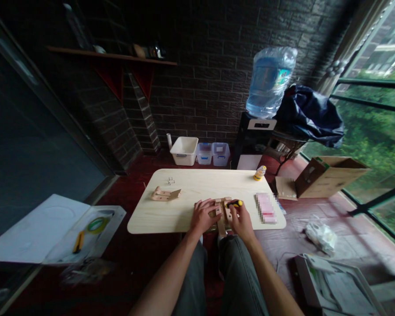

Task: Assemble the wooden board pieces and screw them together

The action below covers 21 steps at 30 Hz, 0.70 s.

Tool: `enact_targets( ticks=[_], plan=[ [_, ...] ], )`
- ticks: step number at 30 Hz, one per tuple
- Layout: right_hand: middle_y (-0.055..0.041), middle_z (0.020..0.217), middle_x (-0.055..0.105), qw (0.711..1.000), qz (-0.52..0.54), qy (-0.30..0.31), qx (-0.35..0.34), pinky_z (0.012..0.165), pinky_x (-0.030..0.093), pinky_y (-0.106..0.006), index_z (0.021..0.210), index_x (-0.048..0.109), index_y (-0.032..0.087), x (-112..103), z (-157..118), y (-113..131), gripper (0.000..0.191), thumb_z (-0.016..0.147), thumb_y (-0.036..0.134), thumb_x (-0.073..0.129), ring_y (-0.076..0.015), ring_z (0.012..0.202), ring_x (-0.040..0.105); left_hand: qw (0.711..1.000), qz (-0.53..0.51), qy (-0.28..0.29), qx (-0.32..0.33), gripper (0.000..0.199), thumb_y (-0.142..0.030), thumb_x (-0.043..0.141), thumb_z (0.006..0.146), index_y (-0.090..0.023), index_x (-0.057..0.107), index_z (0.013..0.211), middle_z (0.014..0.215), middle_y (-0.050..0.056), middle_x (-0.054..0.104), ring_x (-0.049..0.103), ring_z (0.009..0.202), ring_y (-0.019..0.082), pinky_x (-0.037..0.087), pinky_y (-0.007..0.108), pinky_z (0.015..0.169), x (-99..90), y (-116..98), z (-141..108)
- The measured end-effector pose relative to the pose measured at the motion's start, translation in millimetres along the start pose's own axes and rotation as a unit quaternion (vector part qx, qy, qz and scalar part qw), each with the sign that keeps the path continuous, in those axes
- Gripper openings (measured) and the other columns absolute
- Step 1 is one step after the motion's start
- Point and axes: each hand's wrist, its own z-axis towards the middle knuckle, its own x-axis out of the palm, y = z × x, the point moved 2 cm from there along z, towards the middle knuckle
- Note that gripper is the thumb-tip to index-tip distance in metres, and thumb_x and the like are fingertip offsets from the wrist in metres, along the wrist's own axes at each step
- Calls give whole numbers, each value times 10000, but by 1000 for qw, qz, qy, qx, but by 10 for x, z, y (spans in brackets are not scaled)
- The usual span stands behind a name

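Note:
At the front edge of the pale wooden table (197,186), my left hand (204,213) grips the left side of a small wooden assembly (221,211), its fingers bent over the top. The assembly has blocks with round holes, and one flat strip sticks out towards my lap. My right hand (241,220) is closed round a yellow and black screwdriver (235,203), held low over the assembly's right side. Its tip is hidden. Further left lies a second wooden piece (165,194) with upright ends. Beyond it are several small metal screws (171,181).
A yellow-capped jar (260,173) stands at the table's back right, with a blurred pink packet (266,207) nearer me. Beside the table, an open white box (92,228) lies left and a cardboard box (329,177) right. Plastic bins (184,151) and a water dispenser (253,136) stand behind.

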Motion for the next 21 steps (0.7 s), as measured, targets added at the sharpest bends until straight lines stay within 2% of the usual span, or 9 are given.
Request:
enact_targets(
  ticks=[3, 5, 8, 13, 21],
  plan=[
    [-85, 981, 731, 999, -31, 39, -3, 719, 583, -352, 1102, 506, 228, 98, 122, -8, 318, 988, 525, 500, -219, 826, 723, 1000, -8, 9, 21, 325, -438, 781, 814, -373, 761, 1132, 1304, 13, 714, 573, 1317, 265, 337, 532, 1178, -18, 27, 5],
    [-75, 958, 722, 998, -43, 40, -9, 694, 580, -348, 1080, 482, 237, 144, 162, -22, 294, 997, 519, 480, -215, 793, 717, 999, -14, 14, 31, 335, -422, 803, 793, -375, 764, 1122, 1308, 14, 712, 581, 1307, 265, 338, 532, 1178, -27, 49, 10],
    [-76, 956, 713, 998, -52, 24, -20, 689, 575, -348, 1059, 468, 243, 204, 186, -20, 268, 1008, 506, 462, -219, 797, 710, 999, -19, 16, 41, 352, -422, 812, 785, -373, 760, 1129, 1290, 13, 721, 578, 1311, 267, 331, 534, 1184, -26, 75, 13],
    [-94, 969, 714, 996, -76, 31, -39, 719, 568, -363, 1035, 495, 233, 299, 190, -51, 257, 1011, 486, 451, -231, 848, 703, 999, -14, 27, 39, 384, -447, 792, 805, -372, 741, 1178, 1288, 17, 721, 558, 1336, 275, 321, 545, 1191, -2, 97, 2],
    [-95, 972, 709, 997, -61, 33, -38, 691, 553, -351, 1087, 475, 224, 298, 153, -91, 259, 1020, 471, 433, -229, 826, 696, 999, -5, 13, 40, 383, -400, 804, 800, -372, 742, 1177, 1296, 16, 714, 572, 1319, 261, 328, 542, 1196, 21, 112, -12]
  ],
)
